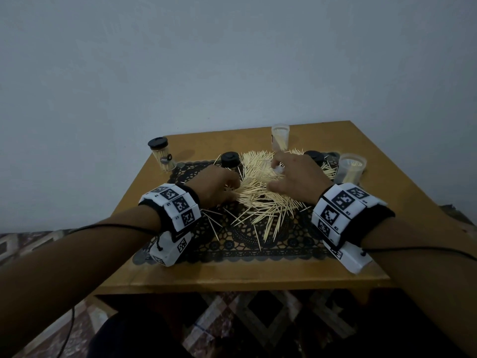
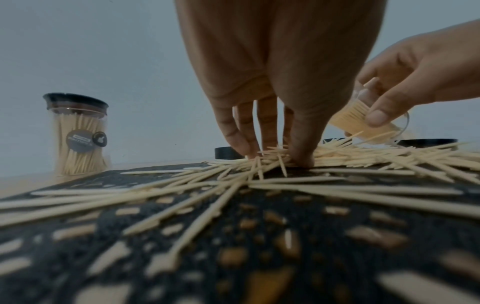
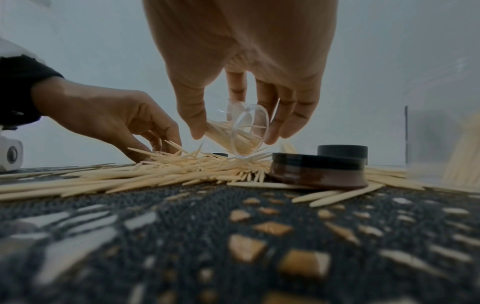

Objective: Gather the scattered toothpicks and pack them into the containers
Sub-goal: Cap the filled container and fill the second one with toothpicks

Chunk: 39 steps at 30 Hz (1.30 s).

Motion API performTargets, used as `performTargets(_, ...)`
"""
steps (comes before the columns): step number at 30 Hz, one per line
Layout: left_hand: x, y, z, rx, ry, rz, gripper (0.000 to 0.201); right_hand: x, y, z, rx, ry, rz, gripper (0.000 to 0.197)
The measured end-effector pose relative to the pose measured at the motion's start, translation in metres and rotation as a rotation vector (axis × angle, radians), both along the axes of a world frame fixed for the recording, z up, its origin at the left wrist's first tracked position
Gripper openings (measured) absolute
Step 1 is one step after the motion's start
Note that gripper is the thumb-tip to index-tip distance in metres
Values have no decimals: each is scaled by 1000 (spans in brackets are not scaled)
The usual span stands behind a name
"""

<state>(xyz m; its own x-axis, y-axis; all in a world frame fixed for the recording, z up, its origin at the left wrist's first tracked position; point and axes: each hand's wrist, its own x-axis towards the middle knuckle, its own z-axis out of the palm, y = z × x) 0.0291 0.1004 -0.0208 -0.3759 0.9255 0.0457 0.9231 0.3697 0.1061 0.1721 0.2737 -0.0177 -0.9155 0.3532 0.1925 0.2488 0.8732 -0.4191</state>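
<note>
A heap of toothpicks (image 1: 260,192) lies spread over a black lace mat (image 1: 258,244). My left hand (image 1: 231,188) reaches down into the heap's left side. In the left wrist view its thumb (image 2: 301,156) and fingers pinch a small bunch of toothpicks (image 2: 267,158). My right hand (image 3: 235,135) holds a small clear container (image 3: 246,131) tilted just over the heap, partly filled with toothpicks, thumb on one side and fingers on the other. In the head view the right hand (image 1: 274,173) hides most of that container.
A closed, full container (image 1: 161,156) with a black lid stands back left. Two open clear containers stand at the back (image 1: 280,136) and at the right (image 1: 349,171). Loose black lids (image 1: 229,160) (image 1: 313,156) lie on the mat. The wooden table (image 1: 258,277) ends close in front.
</note>
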Motion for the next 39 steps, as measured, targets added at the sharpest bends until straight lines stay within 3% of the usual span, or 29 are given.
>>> performTargets(9, 3, 3, 0, -3, 36, -33, 33, 2, -2, 1, 5, -23, -5, 41)
performTargets(18, 6, 4, 2, -7, 51, -75, 8, 2, -3, 3, -1, -35, -33, 41)
performTargets(32, -8, -9, 7, 162, -159, 52, 12, 2, -1, 3, 45, -47, -55, 41)
performTargets(39, -2, -11, 27, 187, -148, 68, 13, 4, -1, 3, 105, -111, -74, 44)
